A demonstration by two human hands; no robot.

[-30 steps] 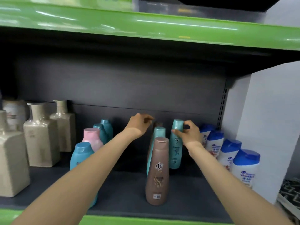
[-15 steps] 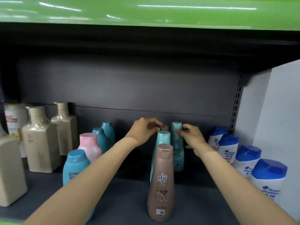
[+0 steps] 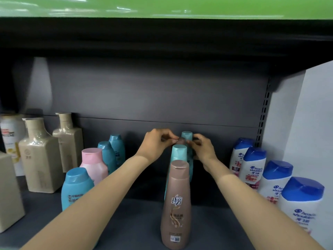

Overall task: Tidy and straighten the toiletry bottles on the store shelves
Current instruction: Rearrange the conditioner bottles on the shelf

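Four tall bottles stand in one file in the middle of the shelf (image 3: 126, 224), from the front edge to the back panel. Both hands meet at the third one, a brown bottle (image 3: 180, 141) of which only the cap shows. The left hand (image 3: 155, 147) pinches this cap from the left with curled fingers. The right hand (image 3: 202, 150) has curled fingers at the cap too, but whether it grips this cap or the rear teal bottle (image 3: 187, 136) beside it I cannot tell.

These bottles are slim, smooth plastic with narrow bases, so I think they tip easily. A push too strong at the cap could knock the teal bottle in front (image 3: 179, 156) forward onto the front brown bottle (image 3: 175, 204), and the file would fall like dominoes. Either forearm could also brush it.

To the left stand rounded blue bottles (image 3: 76, 186), a pink bottle (image 3: 93, 165) and square beige bottles (image 3: 40, 159); to the right, white bottles with blue caps (image 3: 302, 204).
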